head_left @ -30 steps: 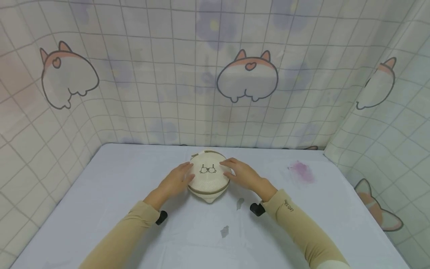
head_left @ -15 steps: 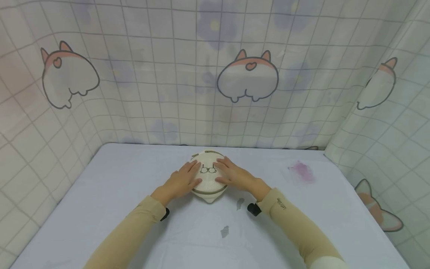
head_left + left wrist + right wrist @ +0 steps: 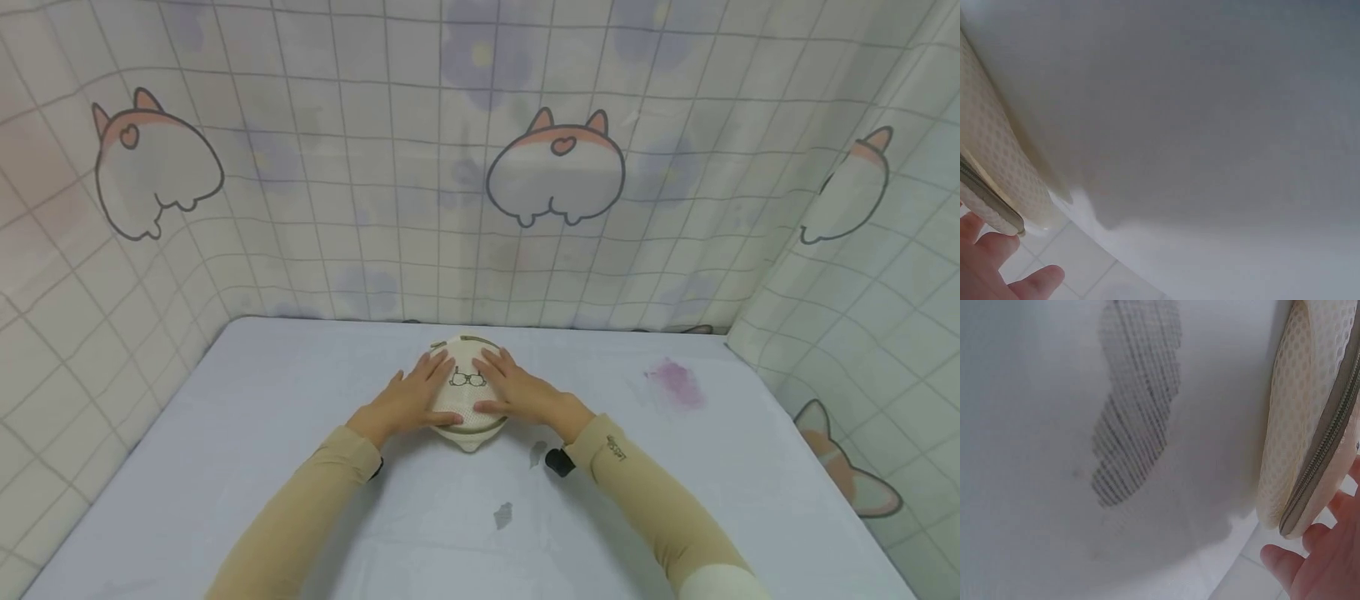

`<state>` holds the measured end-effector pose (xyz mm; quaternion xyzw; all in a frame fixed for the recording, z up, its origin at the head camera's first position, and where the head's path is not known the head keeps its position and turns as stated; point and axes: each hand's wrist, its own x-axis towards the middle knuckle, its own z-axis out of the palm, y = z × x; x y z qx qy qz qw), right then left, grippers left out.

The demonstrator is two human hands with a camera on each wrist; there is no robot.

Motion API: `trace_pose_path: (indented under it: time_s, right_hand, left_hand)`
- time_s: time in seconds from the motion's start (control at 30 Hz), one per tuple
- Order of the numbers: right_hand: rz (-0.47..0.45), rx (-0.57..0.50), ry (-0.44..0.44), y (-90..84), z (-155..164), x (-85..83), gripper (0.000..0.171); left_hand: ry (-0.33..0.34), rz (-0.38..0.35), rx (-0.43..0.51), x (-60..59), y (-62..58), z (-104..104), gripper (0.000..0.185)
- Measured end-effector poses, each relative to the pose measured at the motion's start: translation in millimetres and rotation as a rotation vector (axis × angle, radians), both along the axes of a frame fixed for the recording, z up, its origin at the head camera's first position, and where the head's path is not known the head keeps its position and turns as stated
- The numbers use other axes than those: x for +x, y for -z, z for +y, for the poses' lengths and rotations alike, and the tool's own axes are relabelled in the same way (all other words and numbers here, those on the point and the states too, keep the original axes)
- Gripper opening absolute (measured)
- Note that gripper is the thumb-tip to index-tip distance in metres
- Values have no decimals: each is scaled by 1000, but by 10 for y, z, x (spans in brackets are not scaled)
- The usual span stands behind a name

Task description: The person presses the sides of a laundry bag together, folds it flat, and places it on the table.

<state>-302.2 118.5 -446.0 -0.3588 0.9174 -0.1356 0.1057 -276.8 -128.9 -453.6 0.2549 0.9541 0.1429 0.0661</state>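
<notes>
A cream mesh bra wash bag (image 3: 467, 410) lies on the white table, round and puffed up, with a small line drawing of a bra (image 3: 468, 379) on its top. My left hand (image 3: 408, 402) rests on its left side, fingers extended over the top and thumb toward the front. From the right, my right hand (image 3: 525, 397) lies on it the same way, its fingers near the drawing. A grey-brown zipper (image 3: 1325, 440) runs round the bag's side in the right wrist view. The left wrist view catches the mesh wall (image 3: 994, 125) beside the left fingertips.
The white table (image 3: 315, 358) has grey patches (image 3: 503, 515) in front of the bag and a pink stain (image 3: 677, 382) at the right. A grid-patterned cloth (image 3: 337, 208) with cartoon animals hangs at the back and both sides.
Both hands have moved inward from the bag's sides onto its top, their fingers now closer to the drawing. The bag has stayed in about the same place.
</notes>
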Motion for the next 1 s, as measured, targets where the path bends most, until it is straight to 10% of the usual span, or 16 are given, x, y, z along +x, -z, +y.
trace_pose_path:
  time_s: [1.0]
  right_hand:
    - [-137,236,83,-6,-112,-2,103]
  left_hand:
    - [14,-57,-105,-47,54,24,106]
